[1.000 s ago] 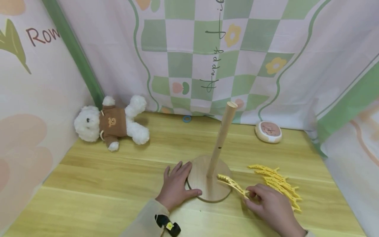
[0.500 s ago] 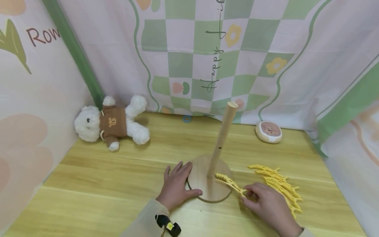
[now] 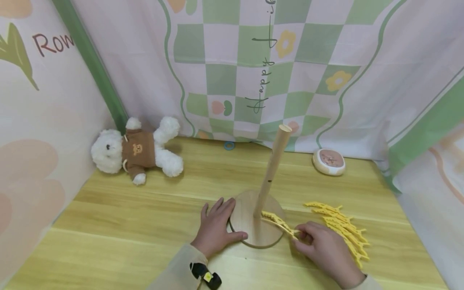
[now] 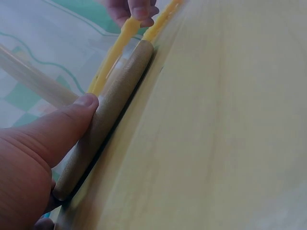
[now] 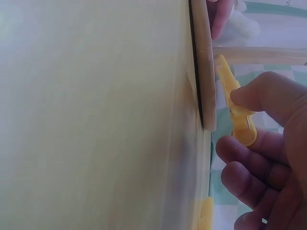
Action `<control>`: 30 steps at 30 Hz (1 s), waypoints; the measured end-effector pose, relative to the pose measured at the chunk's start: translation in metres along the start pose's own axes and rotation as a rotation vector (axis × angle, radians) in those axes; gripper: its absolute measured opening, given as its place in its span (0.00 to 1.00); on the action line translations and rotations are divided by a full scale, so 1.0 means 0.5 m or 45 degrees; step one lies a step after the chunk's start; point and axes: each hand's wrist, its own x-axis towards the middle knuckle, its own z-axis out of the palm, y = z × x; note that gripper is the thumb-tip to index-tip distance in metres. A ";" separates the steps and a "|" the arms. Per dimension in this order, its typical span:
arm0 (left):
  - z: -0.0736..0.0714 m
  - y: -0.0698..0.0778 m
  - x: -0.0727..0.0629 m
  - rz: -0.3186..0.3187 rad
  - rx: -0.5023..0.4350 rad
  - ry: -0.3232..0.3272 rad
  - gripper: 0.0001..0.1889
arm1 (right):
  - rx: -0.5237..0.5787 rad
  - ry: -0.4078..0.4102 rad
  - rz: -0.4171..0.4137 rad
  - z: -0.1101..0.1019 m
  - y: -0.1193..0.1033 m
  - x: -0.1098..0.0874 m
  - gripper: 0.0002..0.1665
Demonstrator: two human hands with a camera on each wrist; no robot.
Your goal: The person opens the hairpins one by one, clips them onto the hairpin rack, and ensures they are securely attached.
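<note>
A wooden stand has a round base [image 3: 243, 231] and an upright pole [image 3: 272, 173]. My left hand [image 3: 215, 231] rests at the left of the base, fingers spread straight along the edge. The left wrist view shows its thumb [image 4: 72, 120] against the base's rim. With thumb and fingers, my right hand [image 3: 328, 249] pinches a yellow alligator hair clip [image 3: 277, 221] by its tail end. The clip's two arms are spread, their tips right at the pole's foot, over the base. Several similar yellow hair clips [image 3: 342, 225] lie fanned out beyond the right hand.
A white plush bear [image 3: 139, 149] in a brown top lies at the back left. By the curtain [image 3: 221, 80] are a small blue ring [image 3: 228, 146] and a rounded white device [image 3: 328, 162] with a pink face. All stand on a wood-grain table [image 3: 119, 229].
My right hand has moved slightly left, bringing the hair clip's spread tips from beside the pole up to its foot. The left hand and the stand have stayed in place.
</note>
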 end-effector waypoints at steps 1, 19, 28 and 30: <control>0.000 0.000 0.000 -0.001 -0.001 -0.001 0.55 | 0.003 0.006 -0.005 0.002 0.000 0.002 0.13; 0.003 -0.007 0.003 0.005 0.009 -0.002 0.56 | 0.336 -0.059 0.108 0.037 0.020 0.016 0.12; -0.002 -0.003 0.004 0.007 0.007 -0.023 0.56 | 0.469 -0.112 0.145 0.040 0.023 0.027 0.10; -0.003 -0.004 0.004 0.005 0.007 -0.022 0.56 | 0.494 -0.111 0.146 0.044 0.024 0.029 0.10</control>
